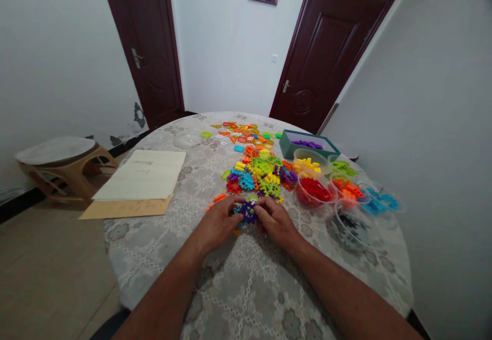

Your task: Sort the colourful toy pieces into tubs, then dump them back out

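The left hand (225, 218) and right hand (274, 219) are pinching the purple piece (249, 212) between them just below centre, while the colourful pile (263, 168) is lying near twelve o'clock of it and the red-filled tub (315, 190) is sitting toward two o'clock.

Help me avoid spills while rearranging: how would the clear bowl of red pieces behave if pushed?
The clear bowl looks thin-walled, so it may flex if squeezed. Wide and low, it seems likelier to slide than tip. Close to the bowl of yellow pieces, it may nudge that.
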A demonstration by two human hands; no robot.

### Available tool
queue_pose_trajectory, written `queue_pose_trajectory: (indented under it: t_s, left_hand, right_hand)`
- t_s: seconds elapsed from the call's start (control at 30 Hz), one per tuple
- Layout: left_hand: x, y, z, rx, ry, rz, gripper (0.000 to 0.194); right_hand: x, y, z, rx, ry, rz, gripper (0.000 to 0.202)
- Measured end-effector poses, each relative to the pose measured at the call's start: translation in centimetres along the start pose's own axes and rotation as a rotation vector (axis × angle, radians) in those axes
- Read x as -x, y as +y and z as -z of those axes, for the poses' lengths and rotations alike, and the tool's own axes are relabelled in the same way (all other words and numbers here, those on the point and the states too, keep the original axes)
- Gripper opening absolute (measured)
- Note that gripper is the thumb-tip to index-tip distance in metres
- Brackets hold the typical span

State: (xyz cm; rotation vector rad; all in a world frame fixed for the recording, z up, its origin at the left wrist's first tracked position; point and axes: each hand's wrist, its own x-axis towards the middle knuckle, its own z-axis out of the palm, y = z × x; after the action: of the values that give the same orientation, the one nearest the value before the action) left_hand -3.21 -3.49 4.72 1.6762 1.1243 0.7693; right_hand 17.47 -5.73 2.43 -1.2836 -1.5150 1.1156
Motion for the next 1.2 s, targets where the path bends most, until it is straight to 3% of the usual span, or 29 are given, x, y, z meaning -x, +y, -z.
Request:
queue_pose_trajectory:
  t_s: [0.2, 0.53, 0.73, 0.83, 1.0, 1.2]
  left_hand:
    - [-0.2, -0.1, 0.2, -0.046, -0.002, -0.04, 0.036]
    - [0.3, -0.4, 0.3, -0.122, 0.052, -0.04, 0.037]
    - [0.3, -0.6, 1.3, -0.182, 0.256, 0.01, 0.043]
    - [0.0, -1.0, 2.1, -0.108, 0.328, 0.089, 0.039]
    - [-0.2, -1.1, 3.0, -0.028, 0.325, 0.159, 0.023]
    - [0.7, -0.1, 3.0, -0.319, 0.242, 0.028, 0.019]
  right_hand:
    - [0.2, -0.2, -0.1, -0.014, -0.019, 0.027, 0.021]
    - [-0.3, 0.3, -0.5, -0.08, -0.041, -0.053, 0.024]
    - [-0.7, 1.0, 1.0, -0.139, 0.169, -0.061, 0.027]
    - [-0.9, 1.3, 1.7, -0.164, 0.243, -0.094, 0.03]
    - [-0.8, 1.2, 1.6, -0.182, 0.217, -0.113, 0.027]
    - [-0.7, 0.5, 1.4, -0.146, 0.215, -0.109, 0.028]
